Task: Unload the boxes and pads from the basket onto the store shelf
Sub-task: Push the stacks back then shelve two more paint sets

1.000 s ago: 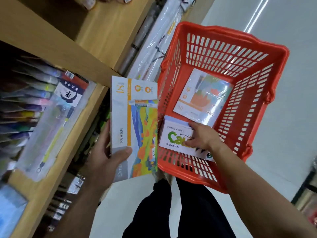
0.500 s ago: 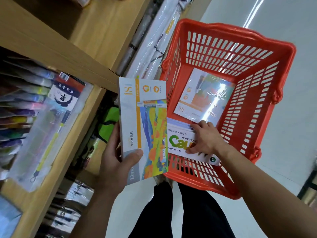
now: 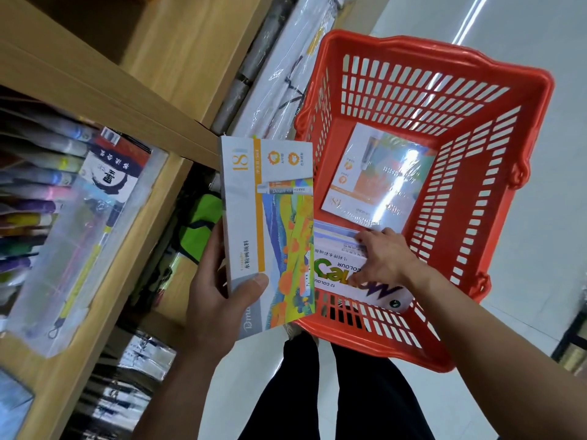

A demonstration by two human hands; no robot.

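Note:
My left hand (image 3: 219, 300) grips a tall paint box (image 3: 270, 230) marked 18, held upright between the wooden shelf (image 3: 104, 268) and the red basket (image 3: 470, 173). Inside the basket, my right hand (image 3: 384, 262) rests on a white 12-colour box (image 3: 336, 277) leaning against the near wall, fingers spread over its top edge. Behind that box stand more flat items, partly hidden. A shrink-wrapped pad (image 3: 378, 176) lies flat on the basket floor.
The shelf at left holds coloured pens (image 3: 28, 192) and a clear plastic pouch (image 3: 82, 242). Wrapped rolls (image 3: 286, 58) lean beyond the shelf end. Below are lower shelves with a green bag (image 3: 203, 223). My dark trouser legs (image 3: 317, 392) stand on the pale floor.
The view has shifted slightly so the basket sits further right. My right hand's fingers have crept up over the top edge of the 12-colour box. The left hand still holds the paint box.

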